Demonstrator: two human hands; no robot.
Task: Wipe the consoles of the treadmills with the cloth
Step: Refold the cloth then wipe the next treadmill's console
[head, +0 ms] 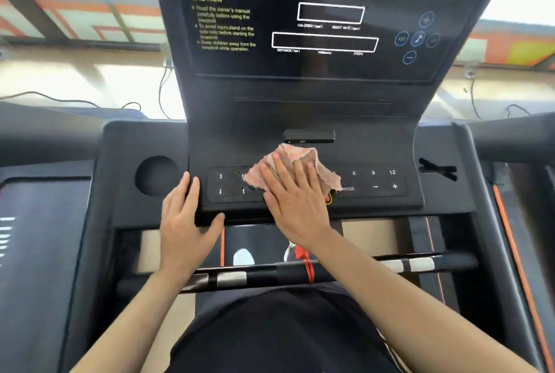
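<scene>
A black treadmill console (pixel 315 108) fills the middle of the view, with a dark upright display (pixel 324 27) and a button panel (pixel 372 183) below it. A crumpled pinkish cloth (pixel 300 156) lies on the middle of that button panel. My right hand (pixel 294 195) lies flat on the cloth, fingers spread, pressing it onto the buttons. My left hand (pixel 186 219) rests on the console's front edge left of the panel, thumb hooked under the lip, holding no object.
A round cup holder (pixel 156 176) sits at the console's left, a slotted recess (pixel 438 168) at its right. A handlebar with silver sensors (pixel 231 278) and a red safety cord (pixel 307 270) crosses in front of me. Cables (pixel 162 84) trail on the floor beyond.
</scene>
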